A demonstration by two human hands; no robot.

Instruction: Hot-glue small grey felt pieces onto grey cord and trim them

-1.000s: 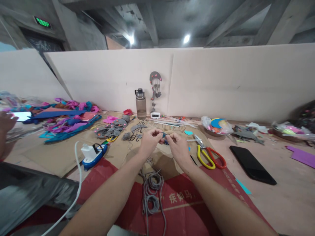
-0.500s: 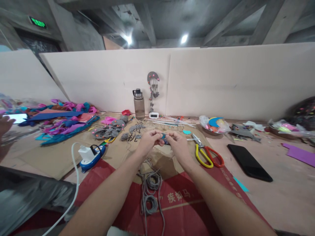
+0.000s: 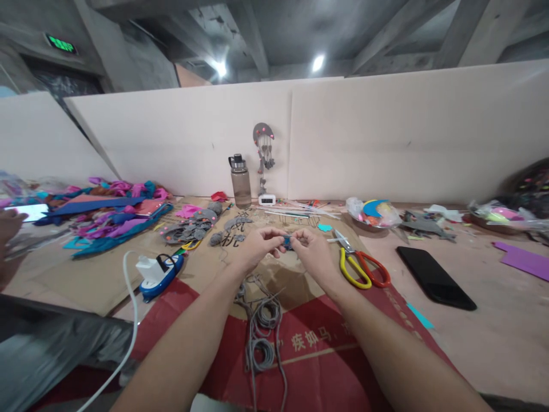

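My left hand (image 3: pixel 262 247) and my right hand (image 3: pixel 309 247) meet over the middle of the cardboard (image 3: pixel 206 257). Between their fingertips is a small blue-grey piece (image 3: pixel 287 243), too small to make out fully; both hands pinch it. Coiled grey cord (image 3: pixel 268 315) lies below my hands, between the forearms. Scissors (image 3: pixel 355 263) with one yellow and one red handle lie just right of my right hand. A small turquoise cut piece (image 3: pixel 325 228) is beyond that hand. Grey felt pieces with pink dots (image 3: pixel 193 226) are piled to the left.
A bottle (image 3: pixel 241 183) and a small white clock (image 3: pixel 266 199) stand near the white partition (image 3: pixel 171 137). A black phone (image 3: pixel 435 277) lies right. At left are a power strip (image 3: pixel 160 277), colourful fabric (image 3: pixel 115 214) and another person's hand (image 3: pixel 9 226). A bowl (image 3: pixel 373 226) stands back right.
The fingers of both hands have shifted slightly around the small piece, which shows a little lower. The view has moved slightly. The other person's hand at the left has moved down.
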